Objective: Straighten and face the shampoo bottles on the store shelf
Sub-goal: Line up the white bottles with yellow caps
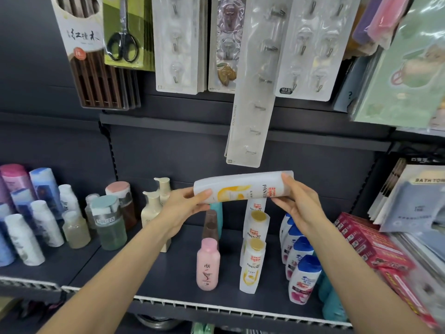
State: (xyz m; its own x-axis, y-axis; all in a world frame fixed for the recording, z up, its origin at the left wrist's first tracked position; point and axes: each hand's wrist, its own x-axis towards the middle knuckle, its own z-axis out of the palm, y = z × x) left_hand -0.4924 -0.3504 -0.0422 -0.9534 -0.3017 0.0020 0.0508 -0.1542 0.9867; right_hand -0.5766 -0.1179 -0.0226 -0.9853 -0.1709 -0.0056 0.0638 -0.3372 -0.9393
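The white Pantene bottle (243, 188) lies sideways in the air above the dark shelf (178, 268), its left end gripped by the left hand (183, 208) and its right end (nearest the printed brand name) by the right hand (297, 203), over standing Pantene bottles (252, 256).

"PANTENE" runs along the white bottle (243, 188) held sideways; directly below it, two upright white bottles (251, 268) read "PANTENE" too. Far right of it, a pack (419, 201) reads "BATH TOW".
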